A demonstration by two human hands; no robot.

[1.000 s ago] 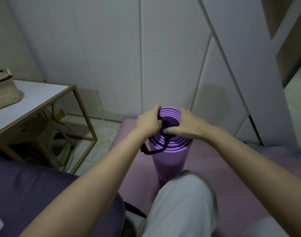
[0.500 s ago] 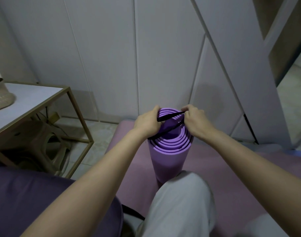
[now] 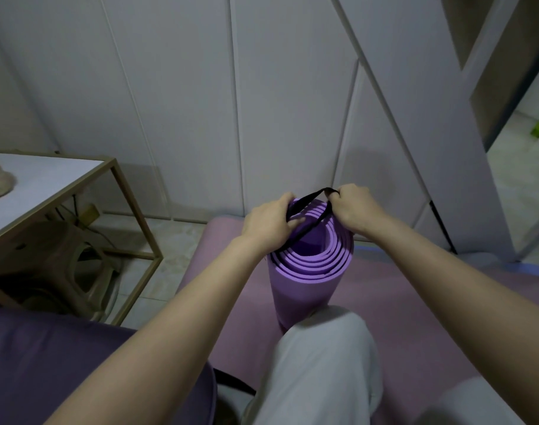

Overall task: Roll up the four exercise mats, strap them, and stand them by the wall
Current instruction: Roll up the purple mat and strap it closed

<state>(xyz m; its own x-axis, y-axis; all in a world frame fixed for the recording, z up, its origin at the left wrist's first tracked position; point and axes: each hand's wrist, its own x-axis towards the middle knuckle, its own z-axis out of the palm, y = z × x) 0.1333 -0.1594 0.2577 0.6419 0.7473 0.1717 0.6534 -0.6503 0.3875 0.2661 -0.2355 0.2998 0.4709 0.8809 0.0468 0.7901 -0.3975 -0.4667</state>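
1. A flat pink mat (image 3: 415,302) is spread on the floor below the white wall panels (image 3: 185,102), and the rolled mat is stood on it.
2. The rolled purple mat (image 3: 305,280) is held upright on its end, just in front of a knee in light trousers (image 3: 317,363). Its spiral layers are seen from above, loosely wound around a hollow core.
3. The left hand (image 3: 268,223) is closed, with its fingers curled round the black strap (image 3: 308,198) at the left rim of the roll's top, where the hand is pressed against the mat.
4. The right hand (image 3: 354,210) is closed as well. The strap's loop is pinched in its curled fingers at the far right rim of the roll.
5. The strap is stretched taut between the two hands in two strands, across the open top of the roll. Whether it is passed around the roll cannot be told.
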